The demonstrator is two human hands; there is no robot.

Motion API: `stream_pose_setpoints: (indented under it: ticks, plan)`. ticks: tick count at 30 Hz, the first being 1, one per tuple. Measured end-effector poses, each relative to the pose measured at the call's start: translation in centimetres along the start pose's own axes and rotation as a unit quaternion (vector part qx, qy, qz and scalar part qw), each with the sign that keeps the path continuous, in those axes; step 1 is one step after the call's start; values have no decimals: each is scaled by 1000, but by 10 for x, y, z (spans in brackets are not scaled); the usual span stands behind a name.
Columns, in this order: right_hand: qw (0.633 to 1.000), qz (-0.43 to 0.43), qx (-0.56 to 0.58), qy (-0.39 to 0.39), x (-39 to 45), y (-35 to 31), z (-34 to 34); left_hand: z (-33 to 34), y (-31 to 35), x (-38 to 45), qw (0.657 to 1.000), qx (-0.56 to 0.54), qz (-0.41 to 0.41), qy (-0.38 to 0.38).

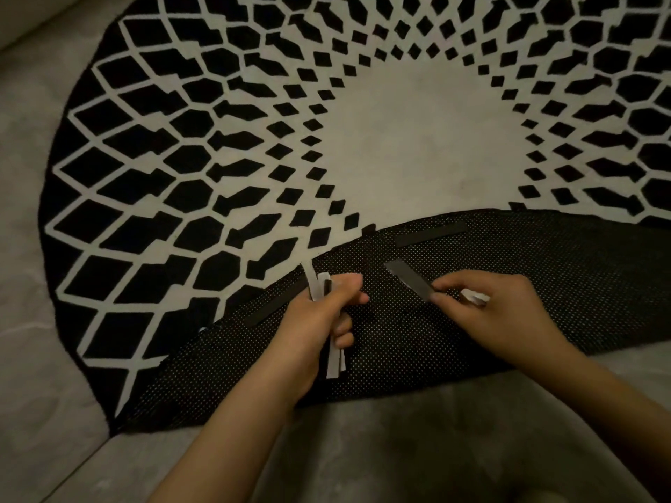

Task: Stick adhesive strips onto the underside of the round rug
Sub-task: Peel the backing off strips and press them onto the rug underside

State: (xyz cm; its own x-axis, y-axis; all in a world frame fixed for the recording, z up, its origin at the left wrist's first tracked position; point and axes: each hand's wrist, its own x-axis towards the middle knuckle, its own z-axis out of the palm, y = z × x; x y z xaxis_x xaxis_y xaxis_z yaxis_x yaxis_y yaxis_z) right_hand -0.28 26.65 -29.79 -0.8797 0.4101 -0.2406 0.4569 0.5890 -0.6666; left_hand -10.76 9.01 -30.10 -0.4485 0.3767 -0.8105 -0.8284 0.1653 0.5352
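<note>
Round rug [417, 139] on floor [29, 248], near edge folded, dotted underside [544, 285] exposed; far rim cropped. Left hand [319, 321] gripping pale strips [321, 285]; right hand [486, 310] pinching dark strip [408, 279], peeled backing partly hidden.

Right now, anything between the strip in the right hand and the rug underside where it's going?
Nothing visible. The right hand pinches the dark strip right over the folded-back dotted underside, bare there. Two stuck strips lie off to the sides. The left hand holds spare strips clear.
</note>
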Motion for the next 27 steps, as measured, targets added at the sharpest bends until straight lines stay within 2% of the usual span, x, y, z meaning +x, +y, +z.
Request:
stream_pose_setpoints:
  ticks: [2, 4, 7, 12, 14, 16, 19, 24, 27]
  plan:
    - [991, 58, 78, -89, 3, -4, -3, 2, 1, -1, 999, 35, 33, 8]
    - [974, 102, 149, -140, 4, -6, -4, 3, 3, -2, 997, 41, 56, 17]
    - [946, 148, 233, -169, 0, -8, -4, 6, 3, -2, 993, 84, 71, 28]
    - [939, 147, 237, -201, -4, -12, 0, 13, 0, -3, 988, 118, 84, 60]
    - [951, 139, 205, -183, -4, -12, 4, 14, 0, -3, 988, 115, 84, 66]
    - [975, 121, 160, -99, -3, -10, 6, 14, 0, -3, 987, 124, 78, 65]
    - [988, 72, 138, 7, -1, -12, 3, 15, -3, -4, 986, 147, 66, 48]
    - [994, -13, 105, 17, 1, -14, 4, 21, -7, -6, 978, 199, 60, 29]
    - [995, -80, 63, 16, 2, -10, 8, 22, -8, -5, 970, 225, 89, 21]
